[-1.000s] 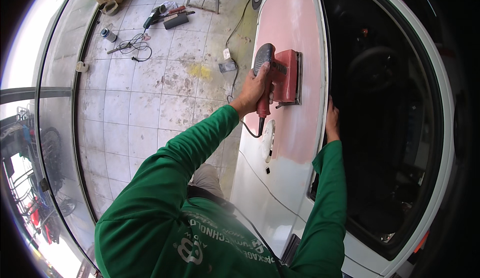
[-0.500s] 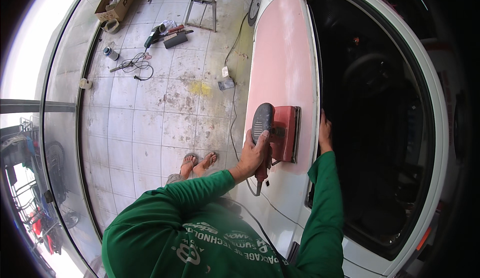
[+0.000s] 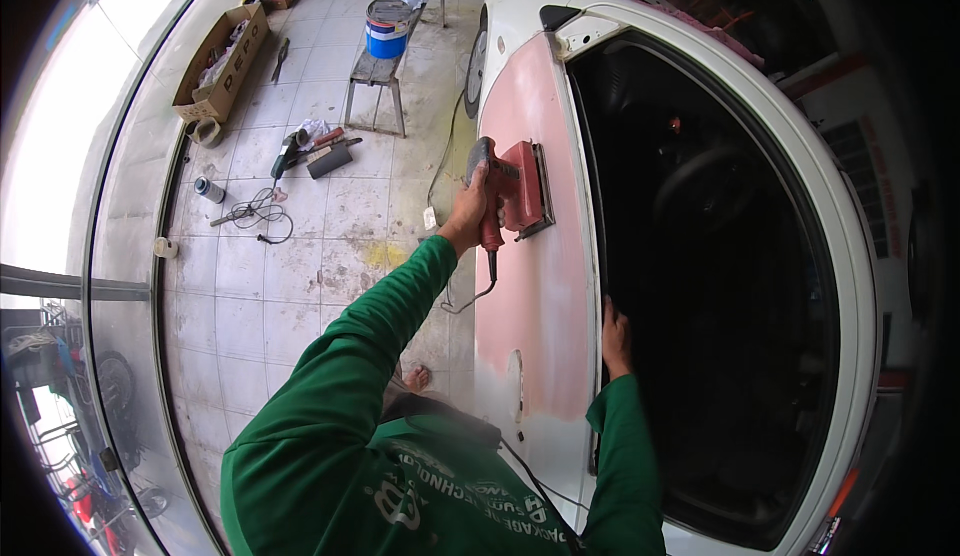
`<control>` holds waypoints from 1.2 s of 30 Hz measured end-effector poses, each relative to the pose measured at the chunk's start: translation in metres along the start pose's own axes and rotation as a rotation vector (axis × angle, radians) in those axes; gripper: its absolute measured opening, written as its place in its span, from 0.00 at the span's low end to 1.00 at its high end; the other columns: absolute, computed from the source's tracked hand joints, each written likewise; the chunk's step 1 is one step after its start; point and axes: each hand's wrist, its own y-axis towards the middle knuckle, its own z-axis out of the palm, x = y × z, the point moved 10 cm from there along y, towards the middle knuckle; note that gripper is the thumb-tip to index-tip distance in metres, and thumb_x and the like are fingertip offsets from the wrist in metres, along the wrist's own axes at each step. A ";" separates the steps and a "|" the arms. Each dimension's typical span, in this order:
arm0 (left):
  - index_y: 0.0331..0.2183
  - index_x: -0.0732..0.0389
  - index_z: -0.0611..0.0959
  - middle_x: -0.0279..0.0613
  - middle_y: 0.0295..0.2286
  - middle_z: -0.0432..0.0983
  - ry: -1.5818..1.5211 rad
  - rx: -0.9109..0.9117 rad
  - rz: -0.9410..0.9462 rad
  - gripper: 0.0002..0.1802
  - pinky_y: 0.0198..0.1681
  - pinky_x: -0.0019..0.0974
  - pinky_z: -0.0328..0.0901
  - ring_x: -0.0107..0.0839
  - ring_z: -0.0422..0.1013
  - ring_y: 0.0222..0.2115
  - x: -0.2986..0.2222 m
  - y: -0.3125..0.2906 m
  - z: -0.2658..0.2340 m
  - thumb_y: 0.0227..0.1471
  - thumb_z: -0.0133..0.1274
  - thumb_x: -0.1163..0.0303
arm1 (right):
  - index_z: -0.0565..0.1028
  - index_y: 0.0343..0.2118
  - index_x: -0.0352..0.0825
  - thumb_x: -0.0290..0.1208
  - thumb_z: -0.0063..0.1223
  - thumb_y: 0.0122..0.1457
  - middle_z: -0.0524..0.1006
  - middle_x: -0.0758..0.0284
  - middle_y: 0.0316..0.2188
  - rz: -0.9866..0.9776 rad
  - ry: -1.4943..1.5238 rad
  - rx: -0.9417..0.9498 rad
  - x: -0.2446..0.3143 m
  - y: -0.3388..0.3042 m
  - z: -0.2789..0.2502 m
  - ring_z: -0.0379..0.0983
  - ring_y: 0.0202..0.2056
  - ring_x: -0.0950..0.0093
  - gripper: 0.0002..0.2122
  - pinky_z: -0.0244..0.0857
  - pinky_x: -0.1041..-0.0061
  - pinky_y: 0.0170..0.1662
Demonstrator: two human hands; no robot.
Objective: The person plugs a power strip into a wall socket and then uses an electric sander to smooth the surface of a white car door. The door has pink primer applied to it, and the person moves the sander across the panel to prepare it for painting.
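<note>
My left hand (image 3: 474, 206) is wrapped round the handle of a red and black electric sander (image 3: 521, 188). The sander's flat pad lies against a patch of pink filler on the white car door (image 3: 500, 336), toward the patch's far part. From its handle a dark cord (image 3: 492, 274) hangs down along the door. My right hand (image 3: 617, 340) grips the door's top edge at the open window, nearer to me than the sander. Some of its fingers are hidden in the dark window opening.
A blue paint can (image 3: 387, 34) stands on a narrow bench (image 3: 373, 73) ahead. Left of it on the tiled floor lie a green power tool (image 3: 287, 154), a coiled cable (image 3: 255, 213), a spray can (image 3: 209, 190) and a cardboard box (image 3: 228, 78). A glass partition (image 3: 125, 256) runs along the left.
The sander, in my left hand, has moved forward along the door, and my left arm now reaches out straighter. The view has shifted, showing more of the car's front; my right hand stays at the window edge.
</note>
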 end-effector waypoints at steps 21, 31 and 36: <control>0.52 0.56 0.60 0.39 0.21 0.71 -0.094 0.046 -0.100 0.26 0.15 0.36 0.69 0.30 0.70 0.13 -0.015 0.055 -0.006 0.66 0.56 0.57 | 0.62 0.68 0.25 0.77 0.36 0.62 0.65 0.49 0.68 0.475 0.152 -0.072 0.161 0.279 0.041 0.61 0.68 0.60 0.52 0.56 0.63 0.69; 0.49 0.56 0.64 0.40 0.21 0.71 -0.009 0.043 -0.081 0.26 0.14 0.38 0.68 0.32 0.69 0.12 -0.128 0.220 0.023 0.65 0.55 0.49 | 0.80 0.54 0.29 0.69 0.38 0.66 0.80 0.48 0.53 0.537 -0.158 -0.153 0.145 0.303 0.037 0.73 0.58 0.52 0.41 0.61 0.62 0.64; 0.48 0.54 0.65 0.41 0.25 0.72 -0.048 0.023 -0.074 0.30 0.18 0.39 0.70 0.32 0.70 0.17 -0.177 0.290 0.035 0.62 0.55 0.41 | 0.78 0.57 0.28 0.67 0.38 0.67 0.77 0.48 0.57 0.477 -0.122 -0.156 0.176 0.303 0.039 0.71 0.61 0.50 0.40 0.60 0.61 0.65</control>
